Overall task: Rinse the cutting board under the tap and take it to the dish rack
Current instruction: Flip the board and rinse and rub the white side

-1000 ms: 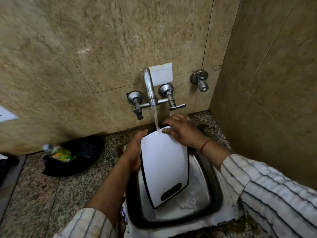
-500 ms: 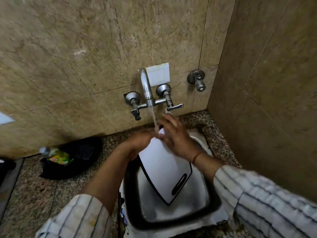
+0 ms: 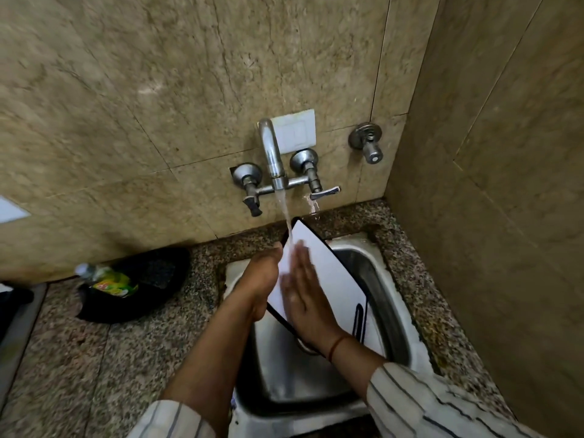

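Observation:
A white cutting board point(image 3: 331, 273) with a black rim stands tilted over the steel sink point(image 3: 379, 279), its top corner under the running tap point(image 3: 271, 153). Water streams from the spout onto the board's upper edge. My left hand point(image 3: 262, 279) grips the board's left edge from behind. My right hand point(image 3: 303, 292) lies flat on the white face with its fingers stretched out, pointing up toward the water. The board's black handle slot shows at its lower right. No dish rack is in view.
A speckled granite counter point(image 3: 126, 358) surrounds the sink. A black bowl point(image 3: 151, 279) holding a small bottle with a green-yellow label point(image 3: 110, 282) sits to the left. Marble walls close in behind and on the right, with a separate valve point(image 3: 366, 143) on the back wall.
The board has swung from lying lengthwise in the sink to standing steeper, with its top corner raised under the stream. My right hand slid from the board's top edge down onto its face.

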